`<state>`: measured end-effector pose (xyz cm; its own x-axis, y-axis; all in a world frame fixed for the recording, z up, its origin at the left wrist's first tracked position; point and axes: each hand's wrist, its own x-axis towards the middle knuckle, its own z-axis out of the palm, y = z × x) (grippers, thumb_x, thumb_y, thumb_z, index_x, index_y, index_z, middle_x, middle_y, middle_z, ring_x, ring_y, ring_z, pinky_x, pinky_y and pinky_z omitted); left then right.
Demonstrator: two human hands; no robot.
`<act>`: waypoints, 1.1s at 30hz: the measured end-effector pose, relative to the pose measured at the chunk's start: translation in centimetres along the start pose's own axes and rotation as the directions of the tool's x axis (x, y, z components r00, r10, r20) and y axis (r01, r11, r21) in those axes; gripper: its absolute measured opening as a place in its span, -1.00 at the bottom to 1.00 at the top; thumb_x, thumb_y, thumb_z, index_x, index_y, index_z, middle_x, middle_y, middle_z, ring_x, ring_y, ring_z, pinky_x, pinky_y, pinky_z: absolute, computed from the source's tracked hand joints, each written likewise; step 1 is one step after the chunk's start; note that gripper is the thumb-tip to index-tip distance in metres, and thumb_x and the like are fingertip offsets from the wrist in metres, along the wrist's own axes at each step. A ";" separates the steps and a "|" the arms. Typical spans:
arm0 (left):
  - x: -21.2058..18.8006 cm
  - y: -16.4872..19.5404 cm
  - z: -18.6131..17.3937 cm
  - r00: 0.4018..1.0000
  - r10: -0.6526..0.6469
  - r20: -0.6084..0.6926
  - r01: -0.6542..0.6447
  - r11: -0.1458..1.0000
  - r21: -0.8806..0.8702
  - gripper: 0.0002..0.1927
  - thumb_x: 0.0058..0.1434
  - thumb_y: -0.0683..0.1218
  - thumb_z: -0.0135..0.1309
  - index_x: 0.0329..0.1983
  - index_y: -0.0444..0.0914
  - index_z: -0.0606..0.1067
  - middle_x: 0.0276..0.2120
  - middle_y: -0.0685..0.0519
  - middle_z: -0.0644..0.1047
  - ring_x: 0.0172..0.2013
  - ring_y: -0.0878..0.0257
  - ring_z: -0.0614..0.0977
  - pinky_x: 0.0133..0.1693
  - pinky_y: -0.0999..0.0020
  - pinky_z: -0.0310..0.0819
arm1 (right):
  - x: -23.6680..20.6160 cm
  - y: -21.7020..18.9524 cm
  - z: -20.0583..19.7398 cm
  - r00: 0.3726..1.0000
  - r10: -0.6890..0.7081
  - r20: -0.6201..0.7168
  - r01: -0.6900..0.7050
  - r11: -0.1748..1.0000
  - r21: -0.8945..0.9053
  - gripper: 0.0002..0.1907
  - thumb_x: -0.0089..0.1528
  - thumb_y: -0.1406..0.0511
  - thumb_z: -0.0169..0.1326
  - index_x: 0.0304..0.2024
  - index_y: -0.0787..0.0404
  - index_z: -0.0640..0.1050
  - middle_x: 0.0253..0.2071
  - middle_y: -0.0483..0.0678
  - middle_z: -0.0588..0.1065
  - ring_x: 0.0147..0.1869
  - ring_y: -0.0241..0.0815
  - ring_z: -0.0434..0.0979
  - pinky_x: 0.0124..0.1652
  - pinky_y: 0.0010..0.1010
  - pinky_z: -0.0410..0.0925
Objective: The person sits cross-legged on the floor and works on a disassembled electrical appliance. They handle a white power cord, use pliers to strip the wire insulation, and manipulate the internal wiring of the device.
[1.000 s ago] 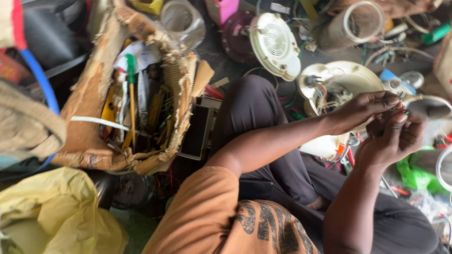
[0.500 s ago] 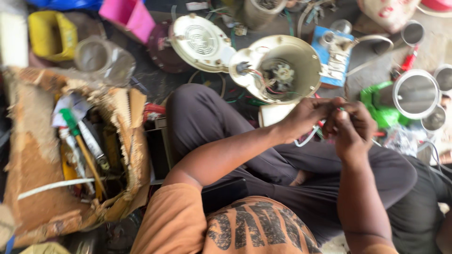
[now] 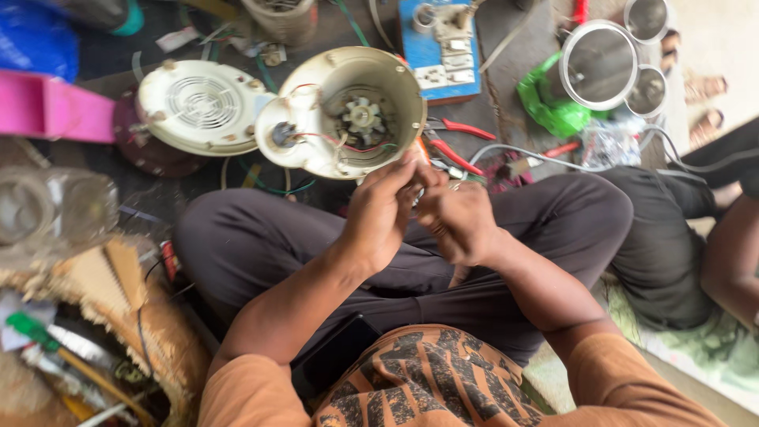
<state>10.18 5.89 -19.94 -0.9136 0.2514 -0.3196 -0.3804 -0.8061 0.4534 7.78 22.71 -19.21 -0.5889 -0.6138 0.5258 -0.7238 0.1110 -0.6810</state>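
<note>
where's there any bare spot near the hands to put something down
Little room. The lap below both hands is bare cloth. The pale floor right of the steel cups is free. Around the opened appliance base, pliers and wires crowd the ground.

— What sits by the fingers (image 3: 409, 175)?
— A round cream plastic appliance housing (image 3: 348, 111), tipped open-side up, white toothed hub and red wires showing inside, its lower rim just beyond and touching the fingertips.

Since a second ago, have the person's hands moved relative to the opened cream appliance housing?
Cannot tell for sure: the head camera swung. The left hand and right hand stay together just below the cream housing, as before.
</note>
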 end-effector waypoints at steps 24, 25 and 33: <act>3.7 -0.7 -2.5 0.927 0.032 0.375 -0.262 0.770 0.581 -0.59 0.57 -0.07 -0.21 0.38 -0.38 0.27 0.26 -0.02 0.43 0.25 0.38 0.43 0.32 0.44 0.28 | -4.4 6.1 -3.6 0.993 0.119 0.018 -0.120 0.967 0.224 -0.87 0.32 0.35 0.06 -0.29 0.29 0.44 -0.45 0.01 0.42 -0.45 0.01 0.44 -0.37 -0.21 0.26; 3.5 -1.8 -2.8 0.905 -0.015 0.425 -0.265 0.762 0.591 -0.54 0.58 -0.07 -0.19 0.45 -0.37 0.23 0.31 0.00 0.41 0.28 0.39 0.40 0.32 0.45 0.27 | -3.8 6.0 -3.6 0.992 0.129 0.016 -0.129 0.964 0.232 -0.87 0.35 0.35 0.04 -0.27 0.29 0.44 -0.42 0.02 0.44 -0.40 0.02 0.47 -0.34 -0.21 0.30; 5.4 -3.4 -2.3 0.991 0.083 0.109 -0.111 0.952 0.285 -0.67 0.60 -0.03 -0.12 -0.02 -0.38 0.55 -0.09 -0.04 0.58 -0.05 0.30 0.56 0.10 0.35 0.46 | -1.3 5.1 -1.5 0.954 0.298 0.038 -0.294 0.902 0.315 -0.87 0.43 0.36 0.02 -0.20 0.30 0.44 -0.31 0.01 0.44 -0.31 0.03 0.49 -0.24 -0.21 0.37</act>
<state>6.86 8.75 -25.09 -0.9523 0.2405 -0.1877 -0.3012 -0.6429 0.7043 4.29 25.21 -22.60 -0.7633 -0.5825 0.2794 -0.3669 0.0348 -0.9296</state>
